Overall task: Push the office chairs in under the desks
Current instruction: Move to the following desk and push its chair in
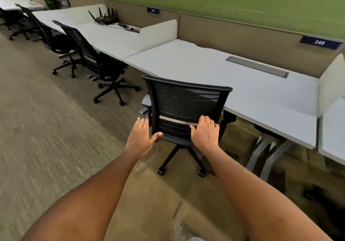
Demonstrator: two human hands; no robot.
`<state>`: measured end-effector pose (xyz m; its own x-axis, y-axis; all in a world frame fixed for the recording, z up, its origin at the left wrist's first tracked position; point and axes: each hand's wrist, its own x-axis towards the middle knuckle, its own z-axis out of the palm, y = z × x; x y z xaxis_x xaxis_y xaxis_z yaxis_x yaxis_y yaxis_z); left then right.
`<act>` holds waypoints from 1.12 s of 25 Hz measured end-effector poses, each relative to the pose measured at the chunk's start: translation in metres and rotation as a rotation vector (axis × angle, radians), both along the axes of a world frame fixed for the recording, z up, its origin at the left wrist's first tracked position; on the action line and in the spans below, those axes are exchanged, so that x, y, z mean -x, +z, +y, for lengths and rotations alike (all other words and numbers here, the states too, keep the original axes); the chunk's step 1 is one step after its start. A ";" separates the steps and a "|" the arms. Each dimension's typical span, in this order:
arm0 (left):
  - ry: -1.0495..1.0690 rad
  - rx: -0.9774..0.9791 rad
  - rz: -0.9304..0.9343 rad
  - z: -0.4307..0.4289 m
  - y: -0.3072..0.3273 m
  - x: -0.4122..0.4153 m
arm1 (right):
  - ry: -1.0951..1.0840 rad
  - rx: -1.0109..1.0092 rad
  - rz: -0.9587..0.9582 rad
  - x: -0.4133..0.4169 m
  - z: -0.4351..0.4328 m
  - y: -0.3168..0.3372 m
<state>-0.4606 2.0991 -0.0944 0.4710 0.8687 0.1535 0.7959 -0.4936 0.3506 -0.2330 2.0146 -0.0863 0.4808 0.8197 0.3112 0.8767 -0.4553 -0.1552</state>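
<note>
A black mesh-backed office chair [184,102] stands on casters directly ahead, its back toward me and its seat partly under the white desk [242,84] labelled 248. My left hand [141,138] lies flat with fingers spread at the lower left edge of the backrest, thumb touching the frame. Over on the lower right of the backrest, my right hand [205,132] presses with fingers slightly curled over the mesh. Neither hand grips anything. Two more black chairs [97,61] [50,35] stand to the left along the row of desks, their seats close to the desk edge.
A black router with antennas [104,17] and cables sits on the desk labelled 247. White dividers [158,32] separate the desks. Grey desk legs [265,156] stand at the right. Carpeted aisle [46,138] stretches left. More chairs [11,20] stand far left.
</note>
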 end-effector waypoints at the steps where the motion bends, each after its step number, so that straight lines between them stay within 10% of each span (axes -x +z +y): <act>1: -0.018 -0.008 -0.020 0.021 0.007 -0.003 | -0.026 -0.016 0.004 -0.004 0.012 0.008; 10: -0.159 -0.117 -0.072 0.147 0.047 -0.096 | -0.161 -0.080 -0.086 -0.088 0.110 0.046; 16: -0.224 -0.226 0.057 0.227 0.061 -0.126 | -0.172 0.241 -0.078 -0.144 0.160 0.055; 28: -0.280 -0.415 -0.036 0.259 0.033 -0.085 | -0.320 0.146 -0.087 -0.068 0.162 0.039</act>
